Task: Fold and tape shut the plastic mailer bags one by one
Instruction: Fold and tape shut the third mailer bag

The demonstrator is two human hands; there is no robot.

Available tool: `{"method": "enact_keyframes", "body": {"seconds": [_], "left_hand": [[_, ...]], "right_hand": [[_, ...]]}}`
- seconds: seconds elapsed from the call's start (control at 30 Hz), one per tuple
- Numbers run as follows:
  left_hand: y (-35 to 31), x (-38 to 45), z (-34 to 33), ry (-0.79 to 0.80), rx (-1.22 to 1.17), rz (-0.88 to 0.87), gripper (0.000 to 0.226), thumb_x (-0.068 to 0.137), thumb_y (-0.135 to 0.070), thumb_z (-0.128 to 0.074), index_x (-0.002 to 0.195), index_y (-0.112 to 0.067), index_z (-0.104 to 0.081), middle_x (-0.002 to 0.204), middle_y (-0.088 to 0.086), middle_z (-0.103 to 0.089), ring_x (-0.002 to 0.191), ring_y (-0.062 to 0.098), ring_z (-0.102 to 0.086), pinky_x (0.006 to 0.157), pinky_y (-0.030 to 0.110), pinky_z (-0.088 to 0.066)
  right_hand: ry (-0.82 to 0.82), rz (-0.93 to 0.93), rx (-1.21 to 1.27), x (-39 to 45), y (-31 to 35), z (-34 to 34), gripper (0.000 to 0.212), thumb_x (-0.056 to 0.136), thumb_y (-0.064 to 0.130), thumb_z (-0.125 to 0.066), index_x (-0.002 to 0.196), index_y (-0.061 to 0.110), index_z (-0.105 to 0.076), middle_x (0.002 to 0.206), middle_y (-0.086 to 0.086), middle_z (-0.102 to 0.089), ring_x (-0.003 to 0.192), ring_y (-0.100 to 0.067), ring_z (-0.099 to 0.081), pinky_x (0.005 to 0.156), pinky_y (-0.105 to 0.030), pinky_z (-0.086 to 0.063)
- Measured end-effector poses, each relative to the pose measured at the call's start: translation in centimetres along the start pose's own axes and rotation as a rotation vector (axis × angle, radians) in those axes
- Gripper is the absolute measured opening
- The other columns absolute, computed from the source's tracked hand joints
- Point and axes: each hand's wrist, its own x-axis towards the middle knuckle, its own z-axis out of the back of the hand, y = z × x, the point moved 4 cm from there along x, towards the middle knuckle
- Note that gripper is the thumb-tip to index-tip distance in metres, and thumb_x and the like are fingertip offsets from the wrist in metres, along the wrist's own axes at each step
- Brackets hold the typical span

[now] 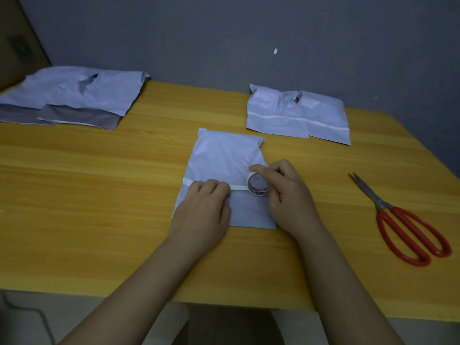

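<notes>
A folded white mailer bag (pixel 225 158) lies flat near the middle of the wooden counter (pixel 99 195), its long side running away from the person. A strip of white tape (pixel 193 183) crosses the bag from its left edge toward the right, where it joins a small tape roll (pixel 257 188) standing on the bag. The left hand (pixel 206 207) rests palm down on the bag with its fingers (pixel 214 188) curled and pressed onto the strip, holding it against the plastic. The right hand (pixel 286 192) grips the roll: thumb and fingers are closed narrowly around its rim, the index finger reaching over the top. Inside the roll's core there is a reddish printed label, but it is too small and blurred to read.

At the far right of the counter lie two sealed mailers (pixel 296 113), overlapping side by side, each with a white tape line across it. At the far left is a loose stack of unsealed mailers (pixel 74 95), their grey inner flaps showing along the near edge. A pair of scissors (pixel 398 220) with red handles lies at the right, well apart from the hands, blades closed and pointing away. No writing can be made out on any bag. A grey wall (pixel 224 33) rises behind the counter
</notes>
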Motion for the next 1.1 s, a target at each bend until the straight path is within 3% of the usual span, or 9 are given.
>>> {"method": "enact_keyframes", "body": {"seconds": [0.53, 0.73, 1.0, 1.1], "left_hand": [[0.0, 0.07, 0.09, 0.034, -0.012, 0.054, 0.015, 0.095, -0.023, -0.042, 0.107, -0.018, -0.049, 0.107, -0.005, -0.053, 0.106, 0.018, -0.039, 0.073, 0.03, -0.04], [0.27, 0.12, -0.36, 0.01, 0.05, -0.043, 0.059, 0.086, -0.034, -0.022, 0.133, -0.017, -0.053, 0.114, -0.001, -0.059, 0.104, 0.026, -0.05, 0.076, 0.034, -0.047], [0.3, 0.16, -0.46, 0.013, 0.09, -0.053, 0.053, 0.086, -0.031, -0.028, 0.12, -0.012, -0.064, 0.11, 0.0, -0.063, 0.099, 0.028, -0.056, 0.068, 0.033, -0.052], [0.1, 0.04, -0.18, 0.029, 0.104, -0.037, 0.054, 0.089, -0.042, -0.029, 0.119, -0.015, -0.065, 0.112, -0.001, -0.062, 0.103, 0.027, -0.055, 0.07, 0.033, -0.052]], "right_hand": [[0.017, 0.002, -0.03, -0.06, -0.36, -0.05, 0.051, 0.082, -0.003, -0.038, 0.119, 0.018, -0.066, 0.093, 0.0, -0.05, 0.084, -0.019, -0.051, 0.062, -0.04, -0.051], [0.024, -0.007, -0.027, -0.12, -0.45, -0.12, 0.05, 0.083, -0.002, -0.039, 0.12, 0.019, -0.066, 0.094, -0.002, -0.051, 0.084, -0.017, -0.051, 0.063, -0.039, -0.05], [0.019, 0.007, -0.031, -0.18, -0.44, -0.13, 0.05, 0.083, -0.004, -0.039, 0.121, 0.018, -0.065, 0.094, -0.003, -0.051, 0.084, -0.02, -0.052, 0.062, -0.041, -0.051], [0.028, 0.004, -0.031, -0.13, -0.47, -0.2, 0.05, 0.085, -0.006, -0.041, 0.121, 0.018, -0.065, 0.094, -0.002, -0.051, 0.084, -0.02, -0.052, 0.064, -0.041, -0.051]]}}
